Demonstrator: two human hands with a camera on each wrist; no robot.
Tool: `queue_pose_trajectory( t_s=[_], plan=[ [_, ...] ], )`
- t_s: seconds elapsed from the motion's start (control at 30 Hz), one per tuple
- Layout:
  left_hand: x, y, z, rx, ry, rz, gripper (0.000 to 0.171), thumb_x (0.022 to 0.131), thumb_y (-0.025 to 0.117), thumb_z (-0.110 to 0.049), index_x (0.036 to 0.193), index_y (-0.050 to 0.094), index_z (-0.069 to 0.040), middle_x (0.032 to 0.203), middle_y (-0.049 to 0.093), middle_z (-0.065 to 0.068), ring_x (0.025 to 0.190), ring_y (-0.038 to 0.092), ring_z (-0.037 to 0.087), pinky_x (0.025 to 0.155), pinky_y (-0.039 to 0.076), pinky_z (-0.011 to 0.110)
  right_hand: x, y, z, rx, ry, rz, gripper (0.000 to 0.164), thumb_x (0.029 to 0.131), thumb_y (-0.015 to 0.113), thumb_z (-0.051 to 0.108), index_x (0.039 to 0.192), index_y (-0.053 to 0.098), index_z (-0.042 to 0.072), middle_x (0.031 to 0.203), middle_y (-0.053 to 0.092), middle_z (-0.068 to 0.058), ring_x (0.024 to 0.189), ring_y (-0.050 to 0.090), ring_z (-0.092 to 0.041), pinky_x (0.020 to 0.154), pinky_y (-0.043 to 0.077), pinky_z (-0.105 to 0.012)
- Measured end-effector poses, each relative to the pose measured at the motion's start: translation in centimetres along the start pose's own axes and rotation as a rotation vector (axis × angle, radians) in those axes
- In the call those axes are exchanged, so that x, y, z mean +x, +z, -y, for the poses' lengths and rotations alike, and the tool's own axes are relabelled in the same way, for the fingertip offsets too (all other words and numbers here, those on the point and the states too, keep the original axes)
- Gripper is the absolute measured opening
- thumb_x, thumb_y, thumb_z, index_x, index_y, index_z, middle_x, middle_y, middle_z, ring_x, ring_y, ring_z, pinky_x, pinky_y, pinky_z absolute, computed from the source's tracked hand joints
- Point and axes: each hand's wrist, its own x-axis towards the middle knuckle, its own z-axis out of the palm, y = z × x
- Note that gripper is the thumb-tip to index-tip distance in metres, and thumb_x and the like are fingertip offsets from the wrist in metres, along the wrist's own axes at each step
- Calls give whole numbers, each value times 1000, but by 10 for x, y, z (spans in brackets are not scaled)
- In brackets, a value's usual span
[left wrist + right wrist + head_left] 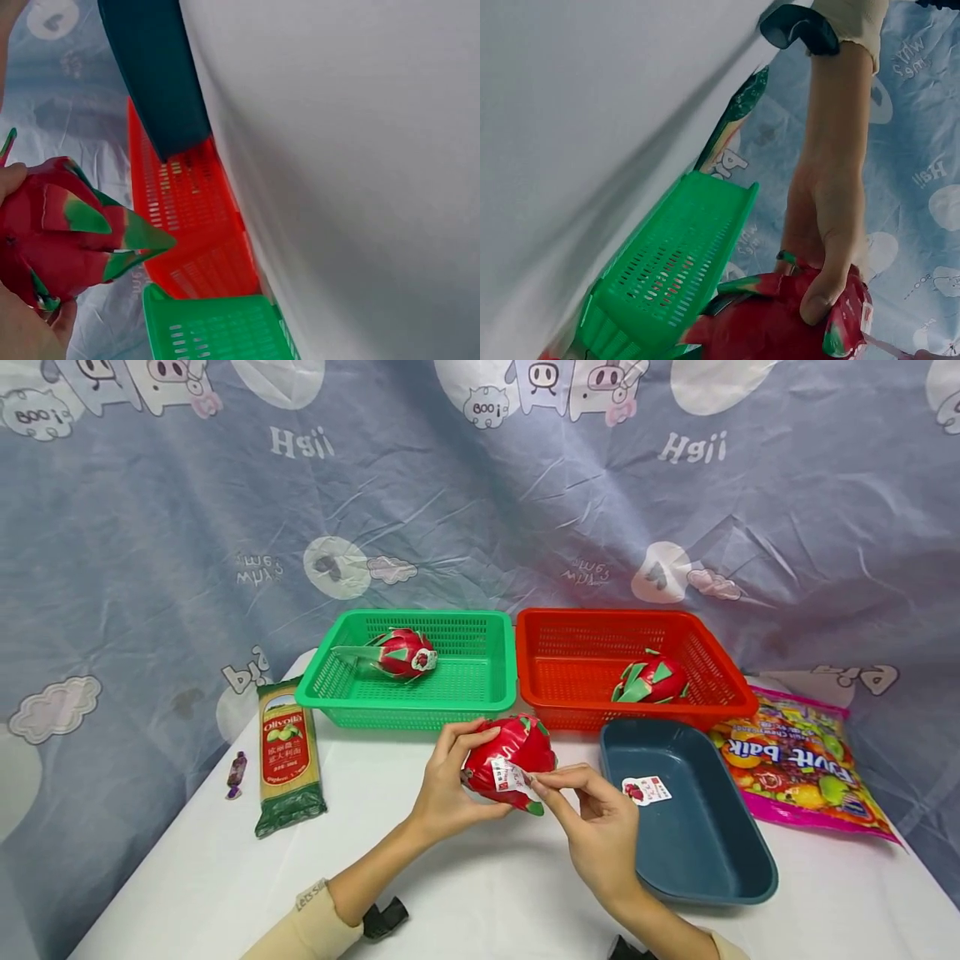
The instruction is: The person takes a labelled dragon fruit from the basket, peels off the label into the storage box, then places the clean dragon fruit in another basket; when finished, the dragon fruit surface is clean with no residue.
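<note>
A red dragon fruit point(517, 743) with green-tipped scales is held above the table by my left hand point(453, 785), its fingers and thumb curled round the fruit's left side. A white printed sticker point(512, 775) lies on the fruit's front, and its right end lifts off the skin. My right hand point(600, 827) pinches that end between thumb and fingertips. In the left wrist view, the fruit's leafy end point(142, 232) points away from the left palm. The left thumb point(821, 300) presses on the skin in the right wrist view.
A green basket point(405, 714) and a red basket point(562, 714) stand at the back, each with a dragon fruit. Right of the hands, a blue tray point(697, 852) contains another sticker point(647, 790). A candy bag point(810, 768) lies far right; a pasta pack point(288, 760) and wrapped candy point(236, 775) lie left.
</note>
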Motion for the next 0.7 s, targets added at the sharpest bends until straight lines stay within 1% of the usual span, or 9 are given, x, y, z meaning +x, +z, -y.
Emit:
queue_pose_trajectory(
  t_s=[0.2,0.33,0.4,0.47,0.53,0.57,0.63,0.67,0.7],
  plan=[
    [1,2,-1,11,12,-9,81,56,88,-13,127,48,-13,128,42,12,122,41,26,85,49,38,-3,0,5,-34,-37,21,32,67,61,-30,91,66,-11,86,65,-19,86,60,-22,79,50,-25],
    [2,3,-3,6,22,-9,81,56,88,-14,127,48,-13,128,41,12,121,41,26,85,49,37,-2,2,14,-61,-113,32,33,65,63,-29,90,67,-9,86,67,-18,85,60,-21,79,50,-25],
    [3,3,-3,4,28,-7,81,56,88,-16,127,48,-14,128,41,12,121,41,26,86,49,37,0,5,22,-56,-186,46,27,68,65,-24,90,67,-9,86,67,-18,82,60,-21,78,50,-23],
    [4,2,-2,4,19,-18,82,56,89,-18,127,48,-13,128,42,12,121,41,27,85,49,38,3,8,31,-38,-297,69,18,72,67,-18,88,67,-10,85,67,-19,79,60,-21,76,50,-22],
    [3,1,3,22,-23,-44,83,55,89,-17,126,49,-12,127,43,11,121,42,26,85,49,38,6,10,38,-4,-434,74,10,75,68,-13,84,67,-12,83,67,-20,74,59,-23,71,51,-23],
    [2,-1,5,28,-53,-60,83,53,90,-16,126,49,-13,126,44,10,121,42,25,84,49,38,7,10,41,21,-477,72,8,76,68,-11,83,66,-14,82,67,-21,73,59,-24,70,50,-23],
    [0,-4,12,30,-106,-86,84,51,91,-14,125,50,-12,124,45,9,120,43,25,83,50,40,10,5,47,52,-487,50,8,75,69,-12,81,65,-16,82,66,-22,74,60,-25,70,50,-24],
    [-1,-5,14,35,-126,-92,83,52,90,-13,125,50,-12,124,46,8,120,43,24,83,50,40,12,1,48,57,-455,30,9,74,68,-14,81,64,-17,82,66,-22,75,60,-25,71,51,-25],
    [-2,-6,16,26,-137,-97,83,51,90,-13,124,51,-12,124,47,8,119,44,24,82,50,41,14,-5,50,63,-388,4,10,73,68,-17,82,63,-19,83,66,-22,77,61,-25,73,51,-25]
  ],
)
